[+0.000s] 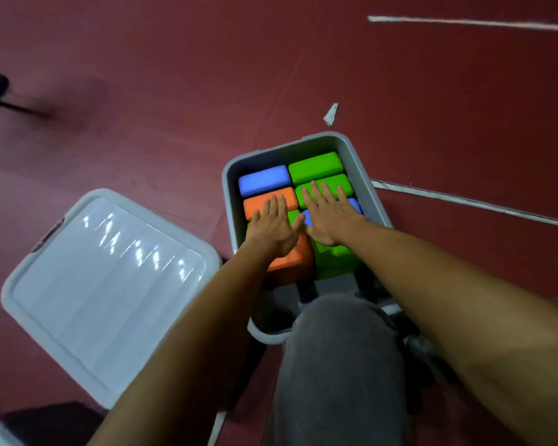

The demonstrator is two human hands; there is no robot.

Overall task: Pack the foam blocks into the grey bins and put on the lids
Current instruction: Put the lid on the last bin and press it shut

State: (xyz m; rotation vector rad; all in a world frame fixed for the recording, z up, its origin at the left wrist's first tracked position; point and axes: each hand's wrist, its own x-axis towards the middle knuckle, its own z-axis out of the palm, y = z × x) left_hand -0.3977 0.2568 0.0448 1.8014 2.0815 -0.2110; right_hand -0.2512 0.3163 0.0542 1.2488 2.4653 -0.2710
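The bin (pixel 227 188) is sitting on the floor (pixel 174 91) straight ahead of you, with your knee (pixel 339 349) coming in over its near end. The foam blocks (pixel 314 165) are lying inside it in two columns side by side, running from the far wall toward you. Your left hand (pixel 276 226) is resting flat on the left column and your right hand (pixel 327 217) flat on the right column, thumbs meeting over the gap between the columns. The farthest block in each column is lying beyond your fingertips. The lid (pixel 107 284) is lying left of the bin, near it and closer to you. A tape strip (pixel 464 202) is running across the floor right of the bin.
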